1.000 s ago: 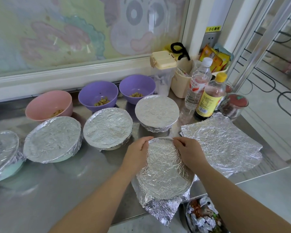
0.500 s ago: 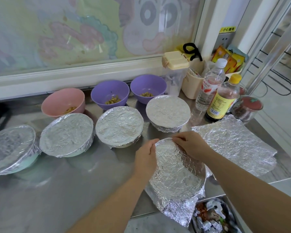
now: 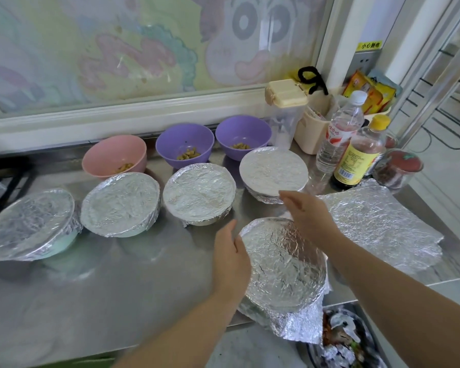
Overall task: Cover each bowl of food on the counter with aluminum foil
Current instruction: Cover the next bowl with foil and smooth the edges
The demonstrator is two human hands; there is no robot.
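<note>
Because the nearest foil-covered bowl (image 3: 283, 264) sits right at the front edge of the desk (image 3: 112, 282), with a loose flap of foil (image 3: 295, 325) hanging past that edge, a careless push could tip it off or tear the covering. Left hand (image 3: 231, 258) rests against the bowl's left rim, its grip released and flat, grasping nothing. Right hand (image 3: 307, 215) hovers over the bowl's far rim, fingers extended and empty; whether it touches the foil cannot be told. Pressing the rim unevenly would likely leave the near skirt unsealed.

Beyond this bowl, in a row running leftward, stand four more wrapped bowls: one (image 3: 274, 172) directly behind it, then a second (image 3: 199, 193), a third (image 3: 120, 204) and a fourth (image 3: 31, 224) farthest left; their contents are hidden. Behind that row stand three uncovered bowls, one pink (image 3: 114, 155) and two purple (image 3: 185, 146) (image 3: 243, 135), each holding a small amount of yellowish food. These remain to be covered. Spare foil sheets (image 3: 377, 224) lie just right of the nearest bowl, and bottles (image 3: 356, 155) stand behind them, close enough to be knocked when reaching for a sheet.
</note>
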